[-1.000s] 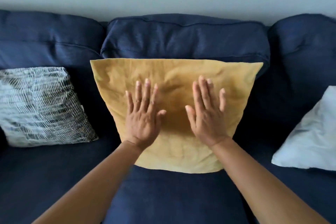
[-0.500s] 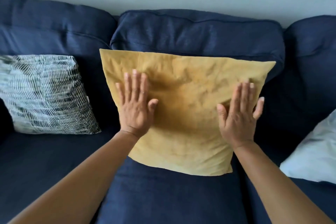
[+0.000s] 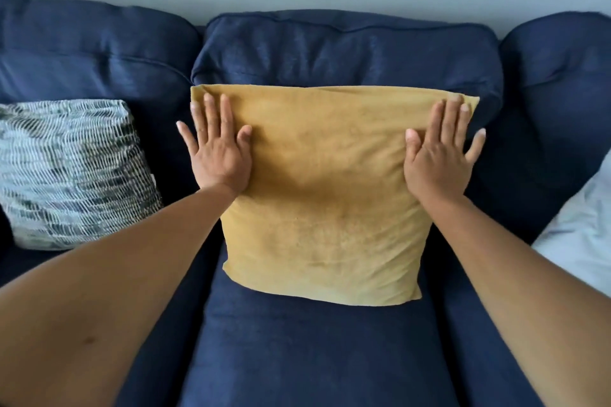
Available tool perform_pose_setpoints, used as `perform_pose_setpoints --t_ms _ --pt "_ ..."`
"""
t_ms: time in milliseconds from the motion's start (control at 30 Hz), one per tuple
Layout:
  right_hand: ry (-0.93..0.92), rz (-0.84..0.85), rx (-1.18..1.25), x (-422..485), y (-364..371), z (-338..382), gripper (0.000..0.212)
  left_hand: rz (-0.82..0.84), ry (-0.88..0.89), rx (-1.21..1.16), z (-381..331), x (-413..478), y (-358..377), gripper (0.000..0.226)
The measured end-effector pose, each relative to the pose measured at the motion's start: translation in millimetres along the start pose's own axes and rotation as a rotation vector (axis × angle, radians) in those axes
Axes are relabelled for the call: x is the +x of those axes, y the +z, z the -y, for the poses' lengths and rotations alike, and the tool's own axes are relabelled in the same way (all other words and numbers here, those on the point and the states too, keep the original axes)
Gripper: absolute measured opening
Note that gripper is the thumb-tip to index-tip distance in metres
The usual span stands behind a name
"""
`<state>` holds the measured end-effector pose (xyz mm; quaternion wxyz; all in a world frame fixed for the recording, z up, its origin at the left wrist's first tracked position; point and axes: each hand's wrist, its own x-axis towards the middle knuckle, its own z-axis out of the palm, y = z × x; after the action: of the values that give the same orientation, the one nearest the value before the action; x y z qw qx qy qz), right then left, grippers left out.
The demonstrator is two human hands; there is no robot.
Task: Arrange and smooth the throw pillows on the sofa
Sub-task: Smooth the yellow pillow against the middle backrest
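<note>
Both palms flat, fingers spread, nothing clamped: left hand (image 3: 220,155) and right hand (image 3: 436,162) press the upper corners of the mustard pillow (image 3: 325,201). It stands centred on the navy sofa (image 3: 314,357), leaning on the middle back cushion (image 3: 344,49). Risk here, I'd say: an uneven shove tips it sideways or dents the filling. Its cover looks soft and velvety, mostly smooth, faint creases near the bottom edge. The patterned pillow (image 3: 72,172) waits left, the white pillow (image 3: 582,235) right
</note>
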<state>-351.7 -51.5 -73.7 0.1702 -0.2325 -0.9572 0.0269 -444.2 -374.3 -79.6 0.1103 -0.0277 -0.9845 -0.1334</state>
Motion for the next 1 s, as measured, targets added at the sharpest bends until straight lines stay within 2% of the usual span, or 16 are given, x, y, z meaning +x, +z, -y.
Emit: perform_pose_setpoints --t_ms 67,100,167,233,267,333,433,500,567,633,700,767,833,1000 --pt "0.027 -0.106 0.065 -17.0 -7.8 8.8 0.070 -0.098 -0.005 -0.113 -12.6 -12.1 -6.8 0.072" --pt "-0.054 -0.162 0.063 -29.1 -9.7 14.9 0.070 -0.149 0.085 -0.139 -22.1 -21.7 -9.0 0.071" --pt "-0.330 -0.213 0.048 -55.6 -5.5 32.7 0.070 -0.181 0.366 -0.151 -45.1 -47.4 -4.8 0.069" --pt "-0.520 -0.164 0.031 -79.1 7.2 44.8 0.068 -0.110 0.583 -0.102 -59.1 -74.0 9.1 0.067" --pt "-0.529 -0.135 0.005 -86.3 14.6 42.9 0.066 -0.063 0.623 -0.054 -58.3 -82.7 16.7 0.066" --pt "-0.417 -0.065 -0.050 -91.3 25.1 25.1 0.066 -0.006 0.567 0.029 -43.5 -84.7 26.1 0.066" --pt "-0.170 0.064 -0.067 -90.6 27.5 -12.3 0.068 0.010 0.325 0.062 -14.5 -68.4 24.5 0.070" --pt "-0.053 0.061 -0.029 -91.0 21.2 -24.0 0.070 0.000 0.195 0.031 -2.3 -61.7 17.4 0.073" --pt "-0.074 -0.037 0.017 -91.5 12.9 -19.6 0.070 -0.040 0.217 -0.020 -2.5 -64.5 10.9 0.072" --pt "-0.218 -0.119 0.033 -91.9 7.0 -3.3 0.071 -0.076 0.387 -0.023 -15.1 -75.7 10.1 0.069" --pt "-0.397 -0.117 0.031 -97.4 7.4 18.1 0.071 -0.068 0.571 -0.004 -32.0 -92.2 17.3 0.067" --pt "-0.503 -0.055 -0.014 -108.8 15.1 28.2 0.071 -0.018 0.642 0.030 -36.8 -106.1 26.9 0.066" --pt "-0.494 0.010 -0.087 -115.1 23.0 19.8 0.071 0.037 0.598 0.072 -27.2 -108.1 32.0 0.067" --pt "-0.225 0.187 -0.161 -110.3 20.5 -21.8 0.072 0.139 0.363 0.192 8.0 -93.0 21.0 0.071"
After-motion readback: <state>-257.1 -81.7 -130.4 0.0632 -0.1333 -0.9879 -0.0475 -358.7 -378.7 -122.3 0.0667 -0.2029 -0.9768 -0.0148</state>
